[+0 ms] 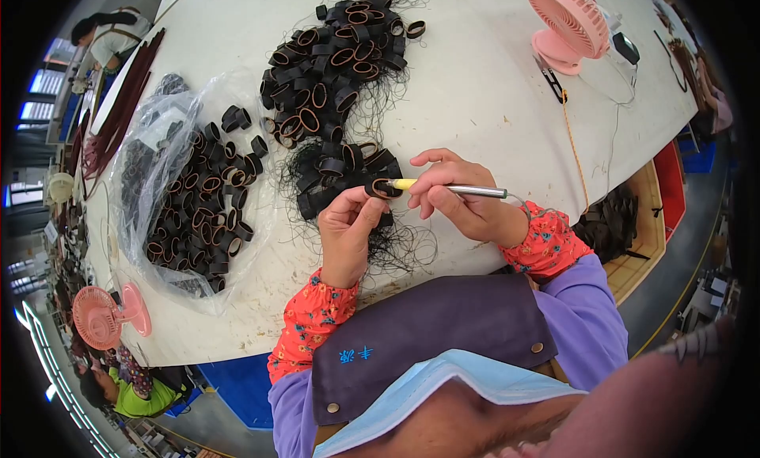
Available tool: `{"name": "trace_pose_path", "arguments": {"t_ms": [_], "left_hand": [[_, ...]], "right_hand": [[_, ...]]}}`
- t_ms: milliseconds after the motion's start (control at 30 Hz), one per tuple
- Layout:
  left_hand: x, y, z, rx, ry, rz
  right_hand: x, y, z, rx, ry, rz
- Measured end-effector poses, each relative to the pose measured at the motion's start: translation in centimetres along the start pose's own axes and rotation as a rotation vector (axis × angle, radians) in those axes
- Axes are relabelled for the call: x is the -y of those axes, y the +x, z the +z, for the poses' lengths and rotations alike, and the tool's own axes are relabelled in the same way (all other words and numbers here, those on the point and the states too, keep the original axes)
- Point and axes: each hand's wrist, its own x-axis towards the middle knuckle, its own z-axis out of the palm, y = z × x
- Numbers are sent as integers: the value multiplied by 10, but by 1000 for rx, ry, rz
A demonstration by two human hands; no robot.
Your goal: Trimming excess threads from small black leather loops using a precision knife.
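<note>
My left hand (pixel 350 226) pinches a small black leather loop (pixel 380 188) between thumb and fingers. A pen-shaped electric hot tool with a yellow collar and metal handle (pixel 475 191) lies in my right hand (pixel 460 194), its tip at the loop's opening; a thin cord runs back from it over the red floral sleeve. Right behind my left hand is a small heap of black loops with loose threads (pixel 332 167). Farther back spreads a larger pile of black loops (pixel 320 72) with brown inner edges. On the left, a clear plastic bag (pixel 237 280) holds many more loops.
A pink fan (pixel 570 18) stands at the back right, near black thread snips (pixel 551 78) on an orange cord. Another pink fan (pixel 98 318) is at the left edge. Dark red strips (pixel 127 96) lie back left. A wooden box (pixel 644 238) is at right. Other people work around.
</note>
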Motion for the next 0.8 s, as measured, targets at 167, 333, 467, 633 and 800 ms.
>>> {"name": "trace_pose_path", "arguments": {"t_ms": [167, 333, 467, 633, 800], "left_hand": [[0, 0, -1, 4, -16, 2], [-2, 1, 0, -5, -37, -9], [-2, -1, -1, 5, 9, -12], [-2, -2, -1, 95, 219, 150], [-23, 3, 9, -97, 807, 491]], "right_hand": [[1, 1, -1, 12, -12, 9], [2, -2, -5, -4, 91, 4], [-4, 3, 4, -126, -164, 11], [-11, 0, 8, 25, 256, 417], [-10, 3, 2, -9, -138, 146]]}}
